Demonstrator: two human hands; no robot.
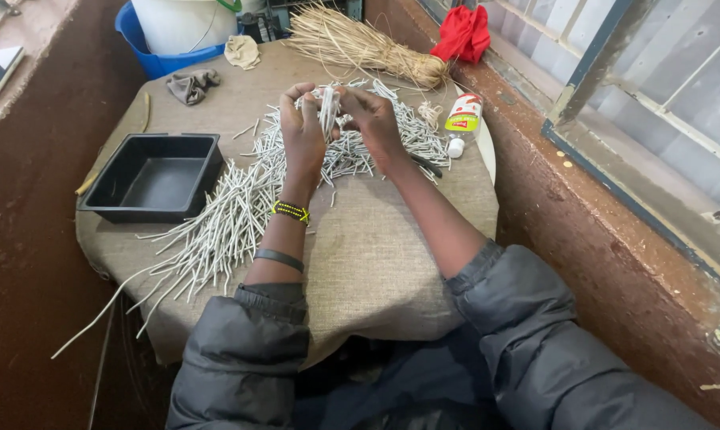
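Rolled paper sticks (240, 215), thin and pale grey, lie in a wide heap across the burlap-covered table (384, 247), and this heap serves as the landmark for everything else. Behind the heap and to the right, a bundle of dry straw (360, 44) rests with its tied end toward a red cloth (463, 33). Left of the heap sits a black plastic tray (154, 177), touching the outermost sticks. Beyond the heap, at the table's far left edge, stand a blue basin (149, 52) and a white bucket (181, 22) inside it. Right of the heap lies a small white glue bottle (462, 121) with a red label, on its side.

Above the far middle of the heap, the left hand (303, 131) and the right hand (374, 119) meet. Both have their fingers curled closed around a small bunch of sticks (328, 107), held upright between them, just over the heap. A yellow beaded bracelet (290, 212) circles the left wrist, over the heap's near side.
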